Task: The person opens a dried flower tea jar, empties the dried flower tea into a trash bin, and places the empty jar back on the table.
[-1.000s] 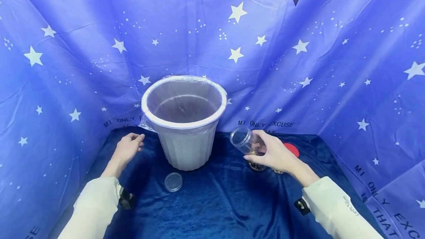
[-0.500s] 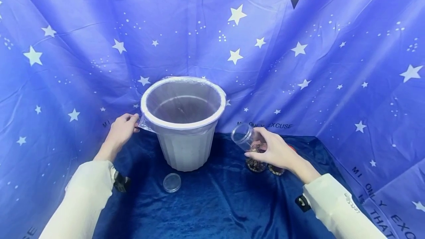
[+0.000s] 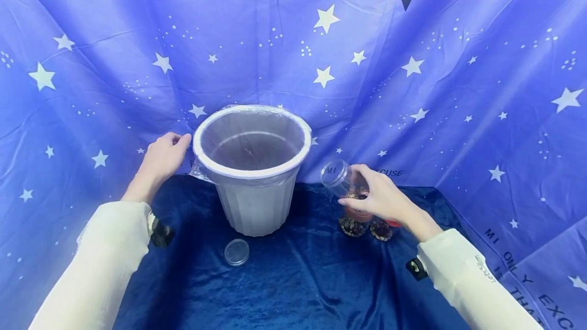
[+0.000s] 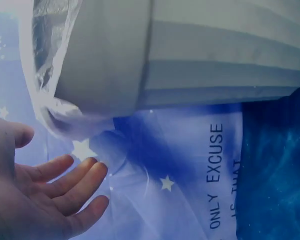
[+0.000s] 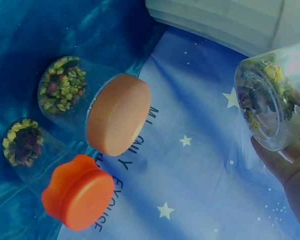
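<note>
Star-print blue backdrop, dark cloth [image 3: 293, 289]. Right hand [image 3: 382, 200] grips open jar [image 3: 341, 182], mouth tilted left toward lined bin [image 3: 252, 167]; left hand [image 3: 160, 159], fingers relaxed, beside bin's rim.

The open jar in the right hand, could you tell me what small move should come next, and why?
Probably carry the open jar leftward over the bin's rim and tip it further. The right hand holds it lidless, tilted toward the bin but off to its side, with dried bits inside; the left hand is open beside the bin's liner.
</note>
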